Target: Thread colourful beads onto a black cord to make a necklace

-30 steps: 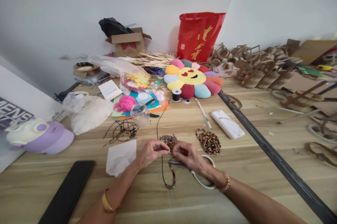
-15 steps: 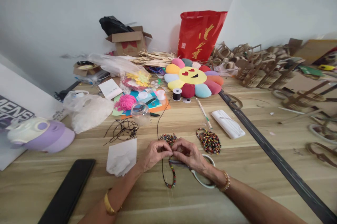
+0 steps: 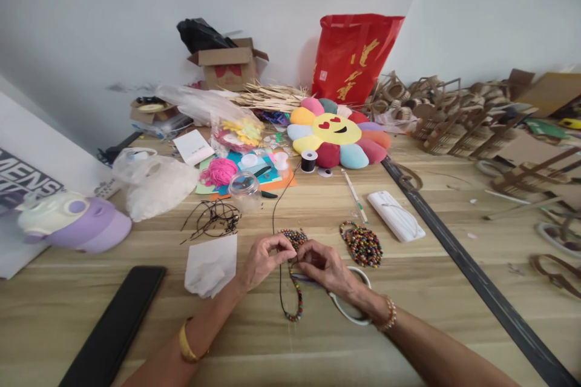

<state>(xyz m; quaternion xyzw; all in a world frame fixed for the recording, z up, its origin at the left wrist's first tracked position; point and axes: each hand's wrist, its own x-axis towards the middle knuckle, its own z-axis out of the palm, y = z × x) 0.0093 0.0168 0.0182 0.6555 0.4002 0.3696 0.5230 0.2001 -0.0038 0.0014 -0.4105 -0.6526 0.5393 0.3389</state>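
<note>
My left hand (image 3: 267, 261) is closed in a pinch, thumb and forefinger meeting; whatever sits between the tips is too small to make out. Close beside it, my right hand (image 3: 324, 266) pinches a thin black cord near its end. Multicoloured beads (image 3: 298, 305) are threaded on this cord, which hangs in a loop over the table below the hands. Just behind the fingertips lies a patch of loose beads (image 3: 294, 235). Under my right hand are scissors (image 3: 349, 313) with white handles, their blades partly hidden.
To the right lie a heap of strung beads (image 3: 363, 244) and a white power bank (image 3: 396, 216). A black cord spool (image 3: 308, 161) stands behind, near a flower cushion (image 3: 338, 132). On the left are crumpled white paper (image 3: 211, 266), tangled cord (image 3: 212, 218) and a black phone-like slab (image 3: 115, 323).
My left hand's fingertips have shifted slightly up and come a little apart from my right hand's. The view has tilted slightly; the beaded loop still hangs in the same place.
</note>
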